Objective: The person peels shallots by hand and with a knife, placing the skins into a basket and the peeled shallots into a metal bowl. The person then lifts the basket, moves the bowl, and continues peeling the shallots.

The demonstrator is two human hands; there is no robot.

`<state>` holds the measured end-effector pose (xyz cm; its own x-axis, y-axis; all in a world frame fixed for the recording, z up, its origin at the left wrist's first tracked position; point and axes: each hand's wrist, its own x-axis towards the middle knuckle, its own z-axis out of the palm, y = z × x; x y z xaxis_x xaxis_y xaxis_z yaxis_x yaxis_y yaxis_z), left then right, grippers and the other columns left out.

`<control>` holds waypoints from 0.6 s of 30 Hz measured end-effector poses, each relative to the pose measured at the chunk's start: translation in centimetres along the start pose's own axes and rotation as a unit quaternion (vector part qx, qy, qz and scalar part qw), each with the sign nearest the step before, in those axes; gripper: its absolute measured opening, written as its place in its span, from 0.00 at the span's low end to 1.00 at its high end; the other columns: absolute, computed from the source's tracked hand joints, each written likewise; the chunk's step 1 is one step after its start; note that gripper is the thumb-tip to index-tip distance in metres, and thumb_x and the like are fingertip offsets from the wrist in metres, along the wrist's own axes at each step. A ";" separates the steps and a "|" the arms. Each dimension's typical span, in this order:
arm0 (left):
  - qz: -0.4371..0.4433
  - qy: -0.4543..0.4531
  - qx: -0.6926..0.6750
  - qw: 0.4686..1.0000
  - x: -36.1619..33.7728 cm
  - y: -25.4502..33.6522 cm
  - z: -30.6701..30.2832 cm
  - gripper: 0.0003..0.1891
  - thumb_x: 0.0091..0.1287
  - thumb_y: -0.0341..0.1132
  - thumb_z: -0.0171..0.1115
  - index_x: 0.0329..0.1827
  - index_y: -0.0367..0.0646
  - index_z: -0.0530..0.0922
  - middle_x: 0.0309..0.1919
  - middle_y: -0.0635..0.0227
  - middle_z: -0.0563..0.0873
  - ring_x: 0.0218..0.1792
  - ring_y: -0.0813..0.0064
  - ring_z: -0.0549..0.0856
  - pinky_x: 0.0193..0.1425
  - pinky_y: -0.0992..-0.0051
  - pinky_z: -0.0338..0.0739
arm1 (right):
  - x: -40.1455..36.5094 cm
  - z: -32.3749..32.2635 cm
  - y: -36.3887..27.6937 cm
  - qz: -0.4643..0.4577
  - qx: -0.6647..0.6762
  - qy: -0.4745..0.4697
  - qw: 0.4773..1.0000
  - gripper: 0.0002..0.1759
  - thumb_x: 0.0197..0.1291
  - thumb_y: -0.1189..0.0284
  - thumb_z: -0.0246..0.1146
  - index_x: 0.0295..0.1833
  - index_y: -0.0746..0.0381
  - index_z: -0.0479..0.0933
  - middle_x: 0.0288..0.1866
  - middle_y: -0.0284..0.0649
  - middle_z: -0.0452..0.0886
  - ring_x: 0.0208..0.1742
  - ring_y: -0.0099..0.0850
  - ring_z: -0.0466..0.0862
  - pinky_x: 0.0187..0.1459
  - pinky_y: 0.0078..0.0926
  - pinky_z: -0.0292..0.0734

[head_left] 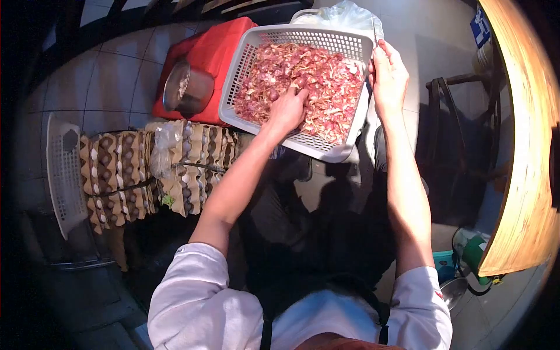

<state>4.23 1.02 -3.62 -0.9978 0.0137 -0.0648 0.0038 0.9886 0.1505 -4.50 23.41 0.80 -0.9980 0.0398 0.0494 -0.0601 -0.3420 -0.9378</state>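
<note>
A grey plastic basket (241,58) holds a heap of small red shallots (326,87) mixed with loose dry skins. My left hand (286,111) reaches into the heap near its middle, thumb and index finger apart, the other fingers partly hidden. No shallot shows lifted in it. At the basket's upper right corner, my right hand (389,79) is closed around a small knife (374,28), its thin blade pointing up and away from me. The handle is hidden inside my fingers.
Left of the basket, a metal pot (195,90) stands on a red box (224,44). Stacked egg trays (195,146) and another grey basket (65,175) lie further left. A plastic bag (344,14) sits behind; a wooden tabletop (528,134) edges the right.
</note>
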 end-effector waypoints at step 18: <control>-0.088 -0.078 -0.743 0.659 5.0 1.0 -1.5 0.19 0.67 0.25 0.50 0.61 0.38 0.69 0.38 0.67 0.76 0.28 0.81 0.79 0.29 0.79 0.76 | 1.4 1.3 1.1 -0.071 -0.160 0.016 0.984 0.21 0.69 0.66 0.60 0.62 0.68 0.75 0.42 0.35 0.80 0.39 0.18 0.75 0.42 0.17 0.70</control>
<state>-0.85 1.85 -2.36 -0.9550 0.0473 -0.2930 -0.2950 -0.2586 0.9198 -5.96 21.86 0.24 -0.9784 0.0968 0.1826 -0.1851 -0.0173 -0.9826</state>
